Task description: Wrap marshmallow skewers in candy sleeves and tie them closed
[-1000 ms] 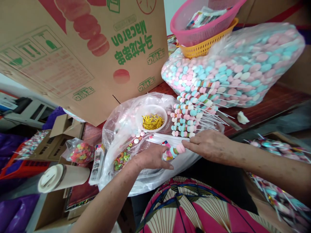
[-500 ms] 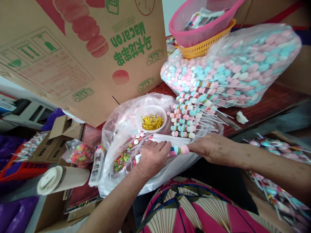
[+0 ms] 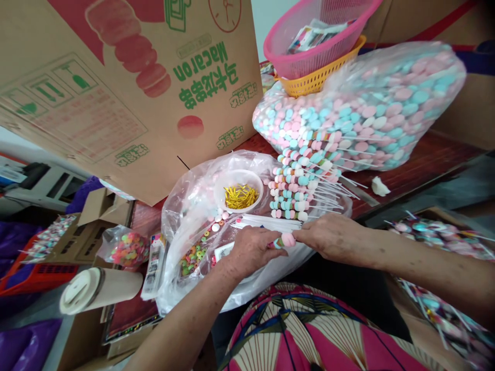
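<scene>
A candy skewer [image 3: 288, 240] lies sideways between my hands, with a pink piece at its right end and green and white further left. My left hand [image 3: 253, 250] is closed round its left part, so most of the skewer is hidden. My right hand [image 3: 330, 237] pinches at its right end; the stick itself is covered by the fingers. Just beyond my hands lie several bare white sticks [image 3: 273, 222]. Behind those are stacked finished candy skewers [image 3: 294, 190] with pink, blue and white pieces. A white printed packet [image 3: 224, 251] sits by my left hand.
A white bowl [image 3: 258, 202] of gold twist ties stands on the plastic sheet [image 3: 174, 288], near loose ring candies [image 3: 191, 257]. A big bag of marshmallows [image 3: 371, 113], a tall carton [image 3: 154, 118], a lidded cup [image 3: 112, 288] and a box of skewers [image 3: 436, 237] surround the spot.
My left hand has slid right along the skewer, closer to my right hand, covering more of it. My right hand stays at the pink end. The view has shifted slightly.
</scene>
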Motion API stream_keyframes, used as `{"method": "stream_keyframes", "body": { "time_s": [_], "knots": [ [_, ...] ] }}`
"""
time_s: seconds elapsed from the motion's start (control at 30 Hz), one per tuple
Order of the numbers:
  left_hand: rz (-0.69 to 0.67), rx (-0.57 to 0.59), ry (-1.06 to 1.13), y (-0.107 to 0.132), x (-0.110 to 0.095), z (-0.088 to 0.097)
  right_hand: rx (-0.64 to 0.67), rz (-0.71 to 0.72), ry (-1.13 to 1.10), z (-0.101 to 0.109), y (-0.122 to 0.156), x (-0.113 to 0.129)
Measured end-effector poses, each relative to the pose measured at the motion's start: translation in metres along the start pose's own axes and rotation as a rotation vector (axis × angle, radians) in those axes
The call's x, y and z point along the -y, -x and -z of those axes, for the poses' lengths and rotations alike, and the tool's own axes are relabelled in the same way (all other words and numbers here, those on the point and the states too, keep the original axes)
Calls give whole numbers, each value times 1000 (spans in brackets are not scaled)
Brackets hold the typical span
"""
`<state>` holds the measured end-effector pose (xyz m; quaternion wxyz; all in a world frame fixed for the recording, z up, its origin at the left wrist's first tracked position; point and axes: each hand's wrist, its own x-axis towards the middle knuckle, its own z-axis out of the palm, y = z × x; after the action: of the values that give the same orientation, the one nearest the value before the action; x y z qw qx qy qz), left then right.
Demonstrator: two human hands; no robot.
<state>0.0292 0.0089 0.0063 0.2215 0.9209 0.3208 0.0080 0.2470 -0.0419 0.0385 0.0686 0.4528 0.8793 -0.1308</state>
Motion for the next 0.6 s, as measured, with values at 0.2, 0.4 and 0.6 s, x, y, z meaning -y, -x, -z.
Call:
{"method": "stream_keyframes", "body": {
  "time_s": [0.2,0.4,0.6],
  "knots": [
    [79,482,319,2,12,30,-186,132,93,-6,4,-6],
    [138,276,220,4,3,30,-111,104,121,-5,8,-5],
    [273,52,-313,2,-18,13,-13,42,23,7,3,-2]
  ]
}}
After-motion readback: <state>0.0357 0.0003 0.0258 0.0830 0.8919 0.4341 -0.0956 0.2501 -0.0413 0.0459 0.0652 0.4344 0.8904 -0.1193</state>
